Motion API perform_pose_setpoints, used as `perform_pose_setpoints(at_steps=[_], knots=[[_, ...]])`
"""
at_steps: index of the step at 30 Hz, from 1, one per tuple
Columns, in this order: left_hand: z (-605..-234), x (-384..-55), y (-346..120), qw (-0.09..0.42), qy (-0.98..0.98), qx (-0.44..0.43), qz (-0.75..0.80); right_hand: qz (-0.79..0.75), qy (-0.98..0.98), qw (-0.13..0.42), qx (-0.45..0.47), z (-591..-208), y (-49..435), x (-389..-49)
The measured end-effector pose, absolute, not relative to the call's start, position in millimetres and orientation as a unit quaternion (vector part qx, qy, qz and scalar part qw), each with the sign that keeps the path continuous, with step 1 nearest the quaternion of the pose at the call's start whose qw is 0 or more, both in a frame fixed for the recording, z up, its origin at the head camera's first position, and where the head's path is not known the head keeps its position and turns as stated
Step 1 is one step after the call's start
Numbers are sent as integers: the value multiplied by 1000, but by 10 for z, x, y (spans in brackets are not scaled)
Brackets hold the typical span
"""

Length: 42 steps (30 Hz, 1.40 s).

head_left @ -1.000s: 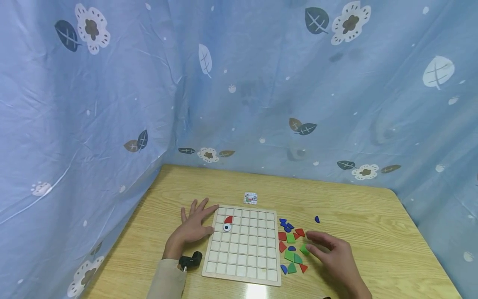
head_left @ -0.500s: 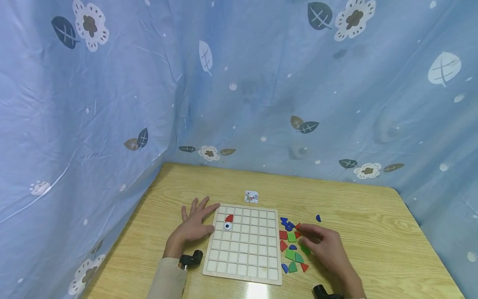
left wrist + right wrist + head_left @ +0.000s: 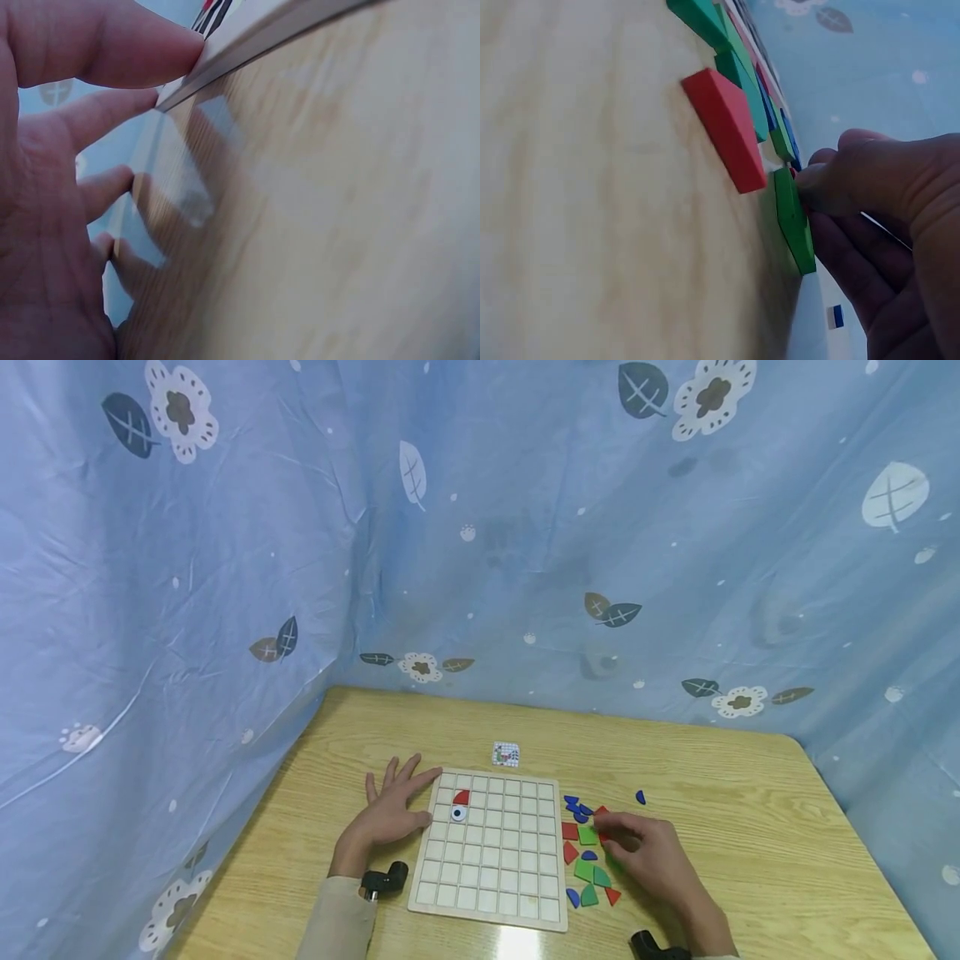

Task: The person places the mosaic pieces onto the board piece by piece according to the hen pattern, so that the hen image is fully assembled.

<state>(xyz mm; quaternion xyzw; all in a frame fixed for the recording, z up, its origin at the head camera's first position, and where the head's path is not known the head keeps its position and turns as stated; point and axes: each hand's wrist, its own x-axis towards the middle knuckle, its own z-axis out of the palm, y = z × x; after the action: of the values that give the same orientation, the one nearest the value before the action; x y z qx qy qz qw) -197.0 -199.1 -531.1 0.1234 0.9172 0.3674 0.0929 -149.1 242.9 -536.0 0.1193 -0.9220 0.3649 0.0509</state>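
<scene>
A pale wooden grid board lies on the table. In its upper left cells sit a red quarter-circle piece and a white eye piece. My left hand is spread flat, its index finger and thumb touching the board's left edge. To the right of the board, my right hand pinches a small red triangle between thumb and fingertips; the fingers mostly hide it, with a red bit showing at the thumb tip in the right wrist view. Close under the thumb lies a green piece.
Several loose pieces lie right of the board, including a red square, a green square and a red triangle. One blue half-circle lies farther right. A small pattern card is behind the board. A blue curtain hangs behind the table.
My right hand has moved left from beside the green piece to the red pieces, and its fingertips have closed on a red triangle. The left hand stays at the board's edge.
</scene>
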Motion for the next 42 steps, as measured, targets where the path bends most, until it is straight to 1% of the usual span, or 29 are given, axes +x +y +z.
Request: perform_pose_setpoints(at_steps=[13,21,29,37,42], knots=[[-5328,-1970,-1990,89,918,127,365,352,-926,59,123,-5369,2407,-1469],[-5336,-1957,-1982,88,916,128,371,342,-926,96,130,-5409,2414,-1437],[-5326,-1971,-1994,87,916,127,370,364,-917,99,131,-5442,2444,-1428],[-5350,-1972,-1998,88,915,126,373,391,-912,76,97,-5392,2419,-1421],[-5341,-1977,-1999,87,916,128,369,402,-901,108,126,-5302,2309,-1442]])
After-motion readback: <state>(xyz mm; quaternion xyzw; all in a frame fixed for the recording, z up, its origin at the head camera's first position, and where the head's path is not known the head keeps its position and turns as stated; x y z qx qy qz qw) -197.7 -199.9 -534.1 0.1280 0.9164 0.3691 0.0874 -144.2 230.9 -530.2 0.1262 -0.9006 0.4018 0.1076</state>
